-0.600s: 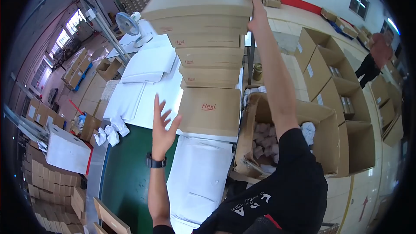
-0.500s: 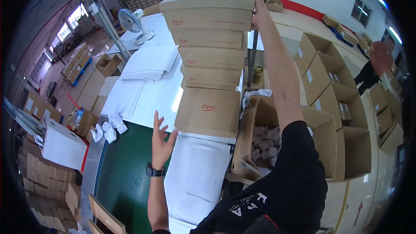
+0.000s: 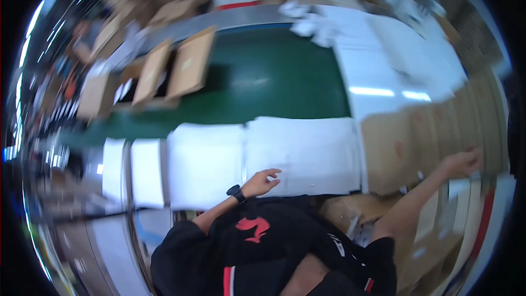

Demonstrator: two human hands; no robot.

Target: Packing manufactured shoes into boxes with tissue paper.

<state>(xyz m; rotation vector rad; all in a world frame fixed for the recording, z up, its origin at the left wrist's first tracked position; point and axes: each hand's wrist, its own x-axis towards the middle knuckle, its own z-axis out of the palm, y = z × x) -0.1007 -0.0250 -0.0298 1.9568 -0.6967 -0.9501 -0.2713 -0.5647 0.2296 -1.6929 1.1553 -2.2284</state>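
Head view, heavily tilted and motion-blurred. The left hand (image 3: 264,181) is open, fingers loosely curled and holding nothing, over the near edge of a white sheet stack (image 3: 304,153); touching or just above, can't tell. Black wristwatch (image 3: 235,192) on that wrist. The right hand (image 3: 463,161) is stretched far out, pressed against the stack of cardboard boxes (image 3: 427,142) at the right; fingers look bent, but the grip is too blurred to call. The two hands are well apart.

Around them: more white sheet stacks (image 3: 205,164) in a row beside the first one, smaller ones further left. Green floor (image 3: 263,85) beyond them. A long white tabletop (image 3: 394,60) runs up the right side with crumpled white pieces (image 3: 309,22) at its far end. The person's own black shirt with a red print (image 3: 252,229) covers the lower middle and hides whatever is under it.

Containers: an open cardboard carton (image 3: 170,74) with flaps up on the far side of the green floor, a second box (image 3: 98,96) just beside it; contents unreadable. Another open carton (image 3: 350,216) sits between the arms, partly hidden by the torso; inside blurred.
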